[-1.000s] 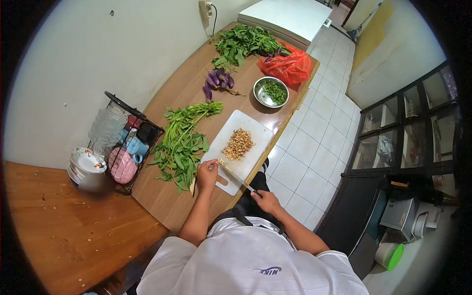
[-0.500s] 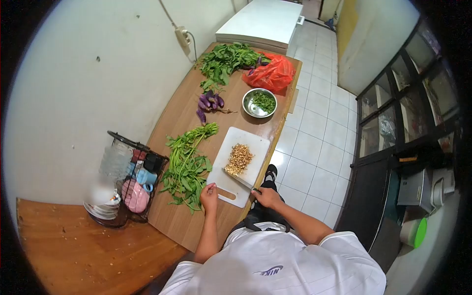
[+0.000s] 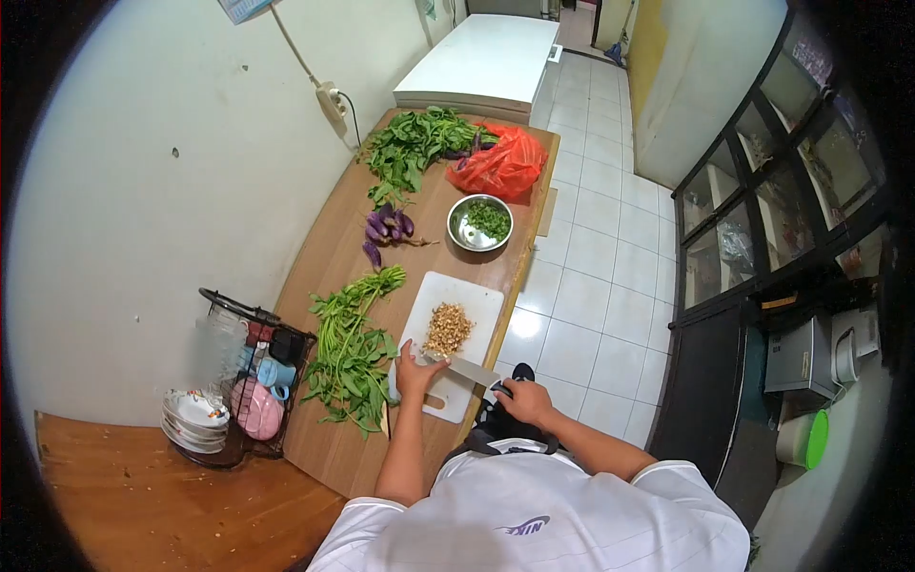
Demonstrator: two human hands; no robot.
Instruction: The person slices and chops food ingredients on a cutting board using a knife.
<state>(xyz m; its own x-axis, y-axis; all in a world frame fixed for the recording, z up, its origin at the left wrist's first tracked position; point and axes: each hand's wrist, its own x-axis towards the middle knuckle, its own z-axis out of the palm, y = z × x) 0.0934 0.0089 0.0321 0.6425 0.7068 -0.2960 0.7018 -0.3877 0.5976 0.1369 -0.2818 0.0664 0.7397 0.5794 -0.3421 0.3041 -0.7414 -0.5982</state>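
Note:
My right hand [image 3: 525,400] is closed round the dark handle of a knife [image 3: 474,370]. The broad blade points left across the near part of a white cutting board [image 3: 479,307]. At the blade's far end is my left hand [image 3: 416,373], thumb and forefinger spread apart; whether they touch the steel I cannot tell. A pile of chopped light-brown bits, perhaps nuts, [image 3: 447,329] lies on the board just beyond the blade. Left of the board lies a bunch of leafy greens [image 3: 348,353]. Past the board stands a steel bowl [image 3: 457,240] with chopped greens in it.
Purple eggplants [image 3: 388,224], more leafy greens [image 3: 405,157] and a red plastic bag [image 3: 505,164] lie farther up the wooden table [image 3: 324,250]. A dish rack [image 3: 310,340] with cups stands at the left, beside stacked bowls [image 3: 194,419]. A white chest [image 3: 477,62] adjoins the table's far end.
My left hand has moved forward and right to the blade's end, and its fingers have spread. The knife has turned to show more of its flat side. The view has shifted slightly.

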